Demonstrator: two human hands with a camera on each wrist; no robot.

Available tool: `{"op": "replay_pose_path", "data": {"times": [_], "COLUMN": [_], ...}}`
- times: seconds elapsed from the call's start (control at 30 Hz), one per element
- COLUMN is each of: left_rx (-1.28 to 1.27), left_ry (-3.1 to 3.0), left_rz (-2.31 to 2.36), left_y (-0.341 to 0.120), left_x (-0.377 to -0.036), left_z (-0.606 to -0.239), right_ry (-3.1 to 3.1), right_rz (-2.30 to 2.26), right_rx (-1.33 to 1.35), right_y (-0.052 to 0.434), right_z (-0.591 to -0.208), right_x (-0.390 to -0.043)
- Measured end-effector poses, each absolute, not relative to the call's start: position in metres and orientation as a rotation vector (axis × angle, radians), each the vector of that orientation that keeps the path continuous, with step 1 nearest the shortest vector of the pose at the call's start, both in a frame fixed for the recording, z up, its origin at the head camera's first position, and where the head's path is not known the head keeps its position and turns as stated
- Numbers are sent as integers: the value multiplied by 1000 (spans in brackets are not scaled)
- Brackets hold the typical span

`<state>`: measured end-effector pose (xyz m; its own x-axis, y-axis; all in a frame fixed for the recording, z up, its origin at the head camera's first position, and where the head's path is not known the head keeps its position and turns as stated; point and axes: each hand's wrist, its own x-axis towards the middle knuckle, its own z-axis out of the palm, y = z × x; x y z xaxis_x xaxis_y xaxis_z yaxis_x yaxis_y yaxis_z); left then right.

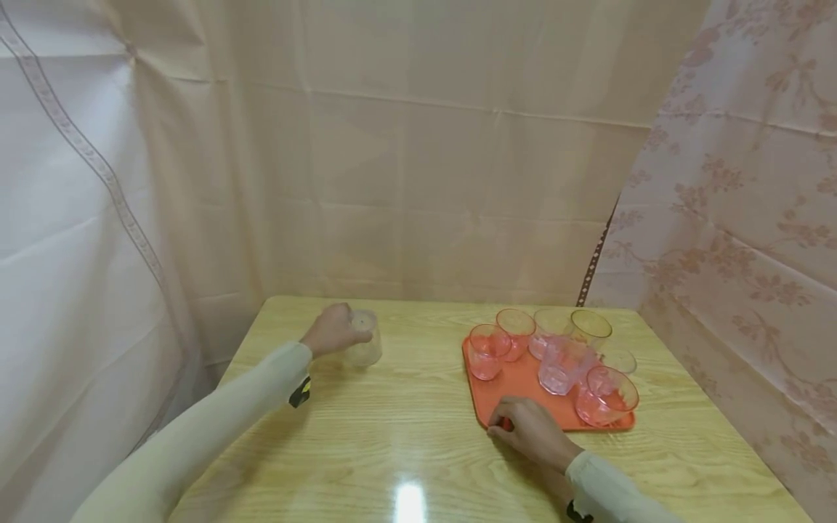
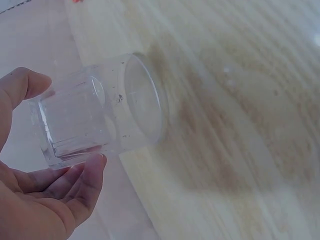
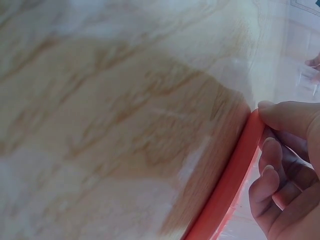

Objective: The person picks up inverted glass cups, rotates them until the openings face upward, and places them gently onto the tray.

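Note:
My left hand [image 1: 336,330] grips a clear drinking glass [image 1: 366,341] at the back left of the table. In the left wrist view the thumb and fingers hold the faceted base end of the glass [image 2: 95,110], and its round rim points down at the tabletop. Whether the rim touches the wood I cannot tell. At the near left corner of a red tray [image 1: 516,396], my right hand [image 1: 530,428] pinches the edge, thumb against the tray rim [image 3: 230,185] in the right wrist view. Several red, pink, yellow and clear glasses, including a red glass [image 1: 607,396], are on the tray.
The light wooden table [image 1: 366,436] extends in front of both hands. Beige cloth [image 1: 418,181] hangs behind its far edge, with white cloth [image 1: 59,254] on the left and flowered cloth [image 1: 752,254] on the right. Some glasses stand close together at the tray's back.

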<state>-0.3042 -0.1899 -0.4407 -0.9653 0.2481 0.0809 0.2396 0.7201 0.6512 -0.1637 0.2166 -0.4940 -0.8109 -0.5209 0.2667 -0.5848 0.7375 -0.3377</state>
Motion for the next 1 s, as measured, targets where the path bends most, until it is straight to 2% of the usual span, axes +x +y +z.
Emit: {"op": "replay_pose_path", "data": {"times": [1.0], "left_rx": [434], "left_ry": [2748], "left_rz": [1174], "left_y": [-140], "left_x": [-253], "left_z": [-438], "right_ry": [-2758], "right_rz": [571], "right_rx": [895], "right_y": [217], "right_z": [-497], "right_x": [-165]}}
